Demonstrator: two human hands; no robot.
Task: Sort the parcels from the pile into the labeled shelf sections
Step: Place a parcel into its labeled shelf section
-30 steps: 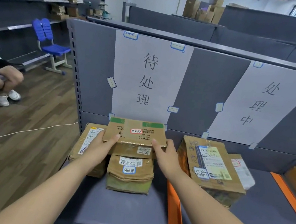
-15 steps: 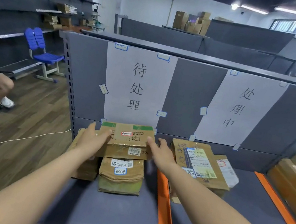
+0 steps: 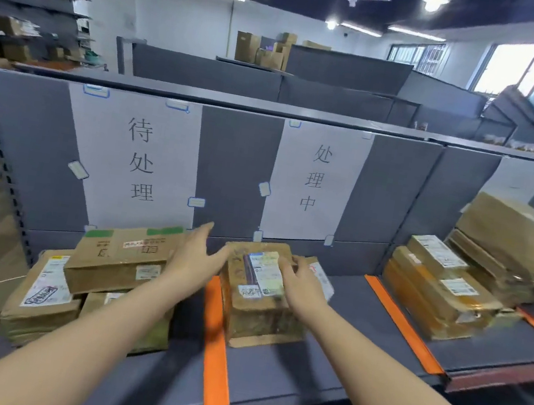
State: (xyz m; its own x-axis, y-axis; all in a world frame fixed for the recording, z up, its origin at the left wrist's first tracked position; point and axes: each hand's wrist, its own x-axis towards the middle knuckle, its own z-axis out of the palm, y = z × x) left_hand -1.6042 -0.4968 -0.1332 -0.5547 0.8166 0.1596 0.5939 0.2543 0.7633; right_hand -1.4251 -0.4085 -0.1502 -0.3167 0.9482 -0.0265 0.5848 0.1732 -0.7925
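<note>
A cardboard box with green tape (image 3: 119,254) lies on top of two other parcels (image 3: 40,293) in the left shelf section, under a paper label (image 3: 136,162). My left hand (image 3: 192,260) hovers open with straight fingers just right of that box, above the orange divider (image 3: 215,340). A brown parcel with a printed label (image 3: 257,301) stands in the middle section under the second paper label (image 3: 315,182). My right hand (image 3: 303,286) rests on that parcel's top right, fingers bent over the label.
A pile of flat cardboard parcels (image 3: 439,294) fills the right section past another orange divider (image 3: 402,321), with bigger boxes (image 3: 523,240) behind. The grey shelf board (image 3: 267,376) runs along the front. More shelving and cartons (image 3: 264,49) stand in the background.
Both hands have let go of the green-taped box, which stays on the left stack. They moved right; the right hand now rests on the middle parcel. The view swung right and up.
</note>
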